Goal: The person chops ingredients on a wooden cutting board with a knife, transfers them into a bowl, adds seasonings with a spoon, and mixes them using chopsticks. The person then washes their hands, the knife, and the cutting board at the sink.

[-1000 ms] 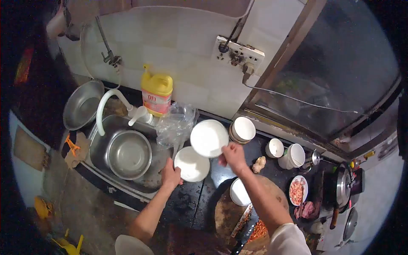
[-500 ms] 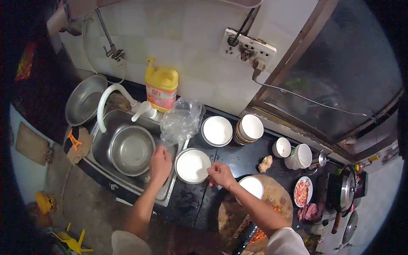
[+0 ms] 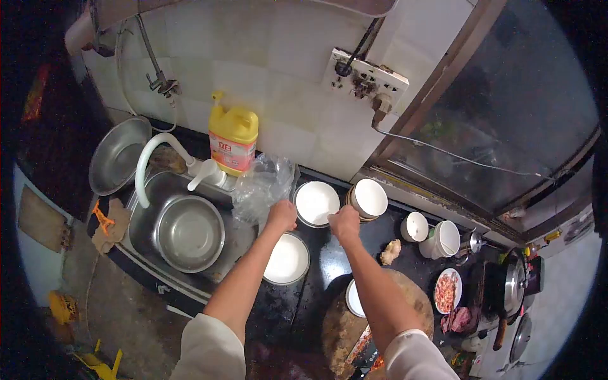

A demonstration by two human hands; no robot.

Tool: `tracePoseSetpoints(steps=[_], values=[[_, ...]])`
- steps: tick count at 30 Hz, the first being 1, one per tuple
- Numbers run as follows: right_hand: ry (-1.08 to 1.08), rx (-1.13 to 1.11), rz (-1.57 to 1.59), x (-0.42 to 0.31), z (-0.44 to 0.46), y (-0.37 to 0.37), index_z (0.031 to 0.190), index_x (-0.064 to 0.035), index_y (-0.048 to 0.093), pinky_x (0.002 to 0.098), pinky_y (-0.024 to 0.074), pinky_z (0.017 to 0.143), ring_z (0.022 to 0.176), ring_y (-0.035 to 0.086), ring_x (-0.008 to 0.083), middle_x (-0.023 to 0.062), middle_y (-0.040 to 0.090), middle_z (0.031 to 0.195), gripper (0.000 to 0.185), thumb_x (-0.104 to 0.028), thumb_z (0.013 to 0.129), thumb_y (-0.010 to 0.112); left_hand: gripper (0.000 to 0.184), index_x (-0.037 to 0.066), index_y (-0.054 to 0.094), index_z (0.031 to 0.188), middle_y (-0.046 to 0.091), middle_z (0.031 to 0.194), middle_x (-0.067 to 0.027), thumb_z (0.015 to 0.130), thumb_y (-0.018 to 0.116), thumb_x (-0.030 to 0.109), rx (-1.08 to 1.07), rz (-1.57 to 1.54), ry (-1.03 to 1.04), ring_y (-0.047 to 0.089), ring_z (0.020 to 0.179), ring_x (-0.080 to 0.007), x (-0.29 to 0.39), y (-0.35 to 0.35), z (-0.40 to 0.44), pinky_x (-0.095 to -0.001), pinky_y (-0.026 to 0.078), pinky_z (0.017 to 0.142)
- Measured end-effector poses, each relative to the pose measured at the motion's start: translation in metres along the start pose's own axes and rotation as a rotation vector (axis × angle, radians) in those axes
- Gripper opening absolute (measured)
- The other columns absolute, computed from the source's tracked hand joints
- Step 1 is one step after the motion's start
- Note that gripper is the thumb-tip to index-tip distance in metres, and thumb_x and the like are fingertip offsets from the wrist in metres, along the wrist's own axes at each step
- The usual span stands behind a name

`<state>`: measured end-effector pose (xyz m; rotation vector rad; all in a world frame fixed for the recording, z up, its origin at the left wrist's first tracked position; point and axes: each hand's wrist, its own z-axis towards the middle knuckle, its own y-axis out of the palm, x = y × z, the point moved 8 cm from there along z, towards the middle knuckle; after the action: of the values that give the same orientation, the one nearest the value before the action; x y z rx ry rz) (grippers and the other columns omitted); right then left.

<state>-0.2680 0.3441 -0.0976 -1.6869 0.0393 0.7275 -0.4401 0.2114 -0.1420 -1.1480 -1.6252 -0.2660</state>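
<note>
A white bowl (image 3: 316, 204) stands at the back of the black counter, between my two hands. My left hand (image 3: 282, 215) is closed at its left edge, and my right hand (image 3: 345, 223) is closed at its lower right edge. Just behind my right hand is a stack of bowls (image 3: 369, 198). Nearer me, a second white bowl (image 3: 287, 259) sits by the sink, partly behind my left forearm. Another white bowl (image 3: 354, 300) rests on the round chopping board (image 3: 405, 297), partly covered by my right forearm.
The sink (image 3: 147, 234) holds a metal basin (image 3: 190, 233) under a white faucet (image 3: 149, 158). A plastic bag (image 3: 263, 187) and yellow jug (image 3: 233, 139) stand behind. Rightward are ginger (image 3: 391, 252), cups (image 3: 415, 227), a plate of chopped meat (image 3: 447, 290) and a pan (image 3: 512, 282).
My left hand has moved from over the sink edge up and right to the rear bowl. My right hand has moved from the nearer bowl to the rear one.
</note>
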Motion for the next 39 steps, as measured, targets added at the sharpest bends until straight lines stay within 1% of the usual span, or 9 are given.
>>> tracePoseSetpoints(steps=[5,11,17,25,28,32,34,35,39], values=[[0.106,0.05,-0.088,-0.025,-0.03,-0.02,0.089,0.0048,0.066,0.0442,0.0519,0.086,0.101,0.065,0.0362,0.0267,0.066,0.101,0.042,-0.035,0.076,0.073,0.025,-0.005,0.058,0.104,0.066,0.084,-0.0191,0.093,0.042,0.011,-0.087,-0.214,-0.056,0.069,0.058,-0.0266,-0.009,0.011,0.001,-0.0346,0.055,0.046],[0.105,-0.019,0.096,0.004,0.004,0.01,0.084,0.0102,0.063,0.0416,0.0569,0.063,0.066,0.07,0.034,0.0221,0.066,0.073,0.036,-0.025,0.078,0.067,0.026,-0.003,0.057,0.109,0.066,0.088,-0.0181,0.089,0.045,0.007,-0.117,-0.401,-0.085,0.069,0.061,-0.0277,-0.018,0.012,0.007,-0.0347,0.057,0.049],[0.11,0.089,0.552,-0.007,-0.002,-0.021,0.072,0.0002,0.048,0.0316,0.0454,0.034,0.044,0.06,0.021,0.0149,0.06,0.06,0.016,-0.008,0.081,0.059,0.032,-0.002,0.053,0.12,0.063,0.097,-0.018,0.09,0.049,0.007,-0.271,-0.41,-0.145,0.068,0.068,-0.0283,-0.01,0.013,0.006,-0.0369,0.059,0.055],[0.107,0.039,1.04,-0.037,-0.038,-0.109,0.075,-0.01,0.037,0.0301,0.0385,0.035,0.04,0.051,0.0168,0.01,0.055,0.061,0.022,-0.009,0.08,0.058,0.046,-0.002,0.046,0.128,0.059,0.109,-0.0231,0.082,0.048,-0.003,-0.08,-0.402,-0.151,0.066,0.084,-0.0394,0.001,0.032,0.011,-0.0472,0.062,0.057],[0.095,0.061,1.046,-0.03,-0.046,-0.129,0.074,-0.0098,0.037,0.0298,0.0379,0.034,0.04,0.05,0.017,0.01,0.055,0.061,0.022,-0.011,0.079,0.059,0.044,-0.004,0.048,0.126,0.059,0.112,-0.0226,0.083,0.049,-0.002,-0.171,-0.707,-0.069,0.066,0.087,-0.0391,0.025,0.009,-0.014,-0.0471,0.062,0.059],[0.063,0.071,1.126,-0.028,-0.044,-0.141,0.076,-0.0074,0.042,0.0293,0.0381,0.034,0.04,0.05,0.0149,0.0097,0.055,0.062,0.018,-0.012,0.077,0.06,0.038,-0.007,0.048,0.126,0.056,0.106,-0.0254,0.089,0.044,0.001,-0.228,-1.329,-0.267,0.064,0.085,-0.0322,0.014,-0.041,-0.055,-0.0326,0.061,0.059],[0.073,0.054,1.096,-0.038,-0.046,-0.138,0.075,-0.0071,0.042,0.0296,0.0391,0.033,0.039,0.051,0.0153,0.0105,0.056,0.061,0.017,-0.011,0.078,0.059,0.035,-0.007,0.048,0.125,0.056,0.097,-0.023,0.093,0.044,0.005,-0.449,-1.61,-0.323,0.06,0.069,-0.0199,-0.012,-0.069,-0.071,-0.0198,0.053,0.048],[0.08,0.033,1.089,-0.042,-0.045,-0.13,0.073,-0.0081,0.04,0.0299,0.0385,0.032,0.039,0.051,0.0163,0.0112,0.056,0.06,0.019,-0.01,0.079,0.058,0.035,-0.007,0.048,0.124,0.055,0.091,-0.021,0.094,0.044,0.011,-0.301,-1.621,-0.356,0.051,0.057,-0.0117,-0.018,-0.084,-0.089,-0.014,0.046,0.042],[0.143,-0.091,1.058,-0.036,-0.035,-0.057,0.071,-0.009,0.037,0.0316,0.0405,0.032,0.04,0.055,0.0189,0.0121,0.056,0.059,0.023,-0.008,0.081,0.058,0.037,-0.008,0.047,0.123,0.057,0.096,-0.026,0.095,0.047,0.016,-0.472,-1.836,-0.381,0.051,0.057,-0.0104,-0.037,-0.082,-0.143,-0.0136,0.046,0.042]])
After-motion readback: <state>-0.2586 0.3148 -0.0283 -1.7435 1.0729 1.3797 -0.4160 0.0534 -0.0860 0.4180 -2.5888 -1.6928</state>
